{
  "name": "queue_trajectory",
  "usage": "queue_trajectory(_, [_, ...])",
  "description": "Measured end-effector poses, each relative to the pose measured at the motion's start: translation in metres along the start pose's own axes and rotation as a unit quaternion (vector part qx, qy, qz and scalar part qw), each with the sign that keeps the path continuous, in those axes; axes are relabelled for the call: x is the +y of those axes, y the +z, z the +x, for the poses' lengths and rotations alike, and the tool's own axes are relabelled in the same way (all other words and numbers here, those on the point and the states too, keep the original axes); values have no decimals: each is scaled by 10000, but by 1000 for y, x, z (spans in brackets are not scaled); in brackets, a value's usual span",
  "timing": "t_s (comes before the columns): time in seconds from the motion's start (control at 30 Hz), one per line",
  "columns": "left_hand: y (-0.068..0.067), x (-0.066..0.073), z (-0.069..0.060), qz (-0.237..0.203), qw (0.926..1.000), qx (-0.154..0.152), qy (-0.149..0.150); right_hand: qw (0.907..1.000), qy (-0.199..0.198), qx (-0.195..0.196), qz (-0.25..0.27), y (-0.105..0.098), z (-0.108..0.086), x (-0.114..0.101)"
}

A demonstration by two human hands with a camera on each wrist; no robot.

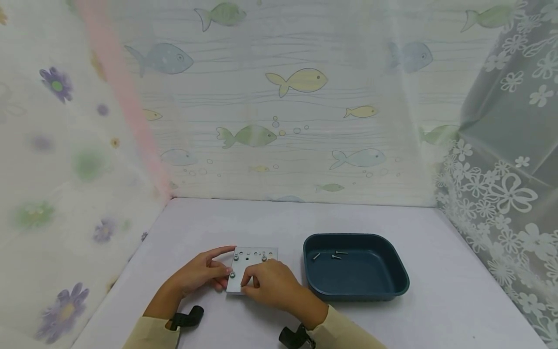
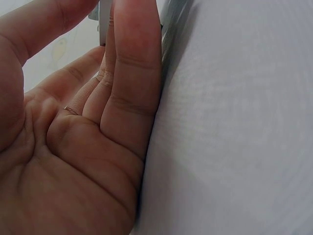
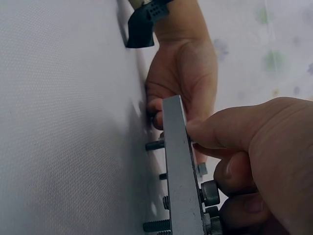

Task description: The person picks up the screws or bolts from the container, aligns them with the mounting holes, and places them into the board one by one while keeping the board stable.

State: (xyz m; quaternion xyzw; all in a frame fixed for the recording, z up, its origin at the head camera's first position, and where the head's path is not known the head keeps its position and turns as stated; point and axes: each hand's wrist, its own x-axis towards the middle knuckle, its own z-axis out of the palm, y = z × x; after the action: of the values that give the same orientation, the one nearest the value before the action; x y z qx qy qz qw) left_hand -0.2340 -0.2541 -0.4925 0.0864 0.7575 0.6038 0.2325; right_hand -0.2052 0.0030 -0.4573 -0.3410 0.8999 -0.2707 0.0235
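Note:
A flat silver metal plate (image 1: 239, 286) with rows of holes is held just above the table, low in the head view. At its left edge my left hand (image 1: 198, 274) grips it between thumb and fingers. Several socket-head screws sit in it, one screw (image 1: 236, 257) near the upper left corner. The right hand (image 1: 274, 286) pinches with thumb and forefinger at the plate's lower part, the fingertips hiding a screw head. Opposite them a threaded screw shank (image 3: 155, 145) sticks out underneath. More screw heads (image 3: 210, 193) stand beside the curled fingers in the right wrist view.
A dark blue tray (image 1: 357, 292) stands to the right of the plate, close to the right wrist. Several loose screws (image 1: 336, 257) lie in it at the left. The table (image 1: 218, 223) has a white cover, with patterned curtains (image 1: 305, 135) behind and at both sides.

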Motion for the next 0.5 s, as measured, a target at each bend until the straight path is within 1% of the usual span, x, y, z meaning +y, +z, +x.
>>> queue_trajectory(0.27, [0, -1, 1, -45, 10000, -34, 41, 9999, 78, -85, 56, -1, 1, 0])
queue_trajectory(0.5, [-1, 0, 1, -7, 10000, -41, 58, 9998, 82, -107, 148, -18, -1, -1])
